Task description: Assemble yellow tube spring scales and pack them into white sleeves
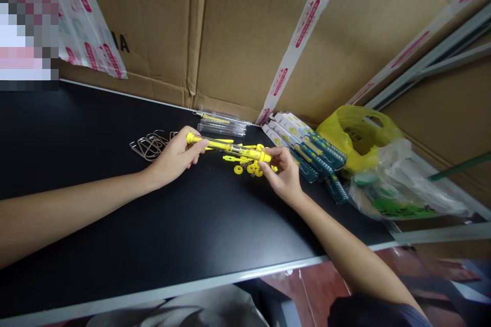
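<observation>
Between my hands, a little above the black table, is a clear tube with yellow end pieces and yellow parts inside. My left hand has its fingers wrapped round the tube's left end, just behind the yellow cap. At the other end, my right hand pinches the yellow end piece between thumb and fingers. Below and behind the tube lie several small yellow plastic parts, some of them rings. Bent metal wire hooks lie in a tangle beside my left hand.
Clear tubes lie at the back against a large cardboard box. Several printed narrow boxes are stacked to the right. Beyond them sit a yellow plastic bag and a clear bag. A metal edge borders the table.
</observation>
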`<state>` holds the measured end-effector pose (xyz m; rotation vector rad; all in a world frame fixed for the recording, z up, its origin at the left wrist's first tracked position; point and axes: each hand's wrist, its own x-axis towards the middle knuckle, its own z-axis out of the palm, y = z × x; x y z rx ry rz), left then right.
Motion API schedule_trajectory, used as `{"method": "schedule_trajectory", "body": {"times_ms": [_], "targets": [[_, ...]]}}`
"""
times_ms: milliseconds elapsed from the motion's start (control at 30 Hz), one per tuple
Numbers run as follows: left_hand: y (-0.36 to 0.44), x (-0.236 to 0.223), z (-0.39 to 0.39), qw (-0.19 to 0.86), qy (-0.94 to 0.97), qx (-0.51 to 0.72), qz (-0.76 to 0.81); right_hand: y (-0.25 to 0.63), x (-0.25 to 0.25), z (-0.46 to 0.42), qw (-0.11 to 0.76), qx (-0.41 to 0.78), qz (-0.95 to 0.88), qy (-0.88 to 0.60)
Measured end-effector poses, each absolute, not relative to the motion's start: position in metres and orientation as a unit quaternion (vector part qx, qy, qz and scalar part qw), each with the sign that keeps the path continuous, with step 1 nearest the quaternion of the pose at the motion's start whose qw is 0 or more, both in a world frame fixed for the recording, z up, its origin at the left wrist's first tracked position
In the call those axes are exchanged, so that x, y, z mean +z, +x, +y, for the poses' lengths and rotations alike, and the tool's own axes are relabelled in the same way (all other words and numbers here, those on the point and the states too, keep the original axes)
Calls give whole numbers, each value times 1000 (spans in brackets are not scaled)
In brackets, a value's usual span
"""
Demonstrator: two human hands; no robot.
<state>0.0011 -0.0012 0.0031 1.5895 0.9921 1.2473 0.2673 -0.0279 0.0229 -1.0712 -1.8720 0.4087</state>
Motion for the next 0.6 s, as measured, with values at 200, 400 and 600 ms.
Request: {"method": "schedule_trajectory", "body": {"times_ms": [200, 400, 600], "targets": [[1, 3, -1, 437, 638, 495, 397, 264, 22, -30, 452, 246, -748, -419], [2, 3, -1, 444, 636, 486, 403, 266, 24, -30, 450, 218, -748, -435], [0, 2, -2, 439, 637, 489, 403, 268, 33, -27, 469, 77, -785, -396]]}}
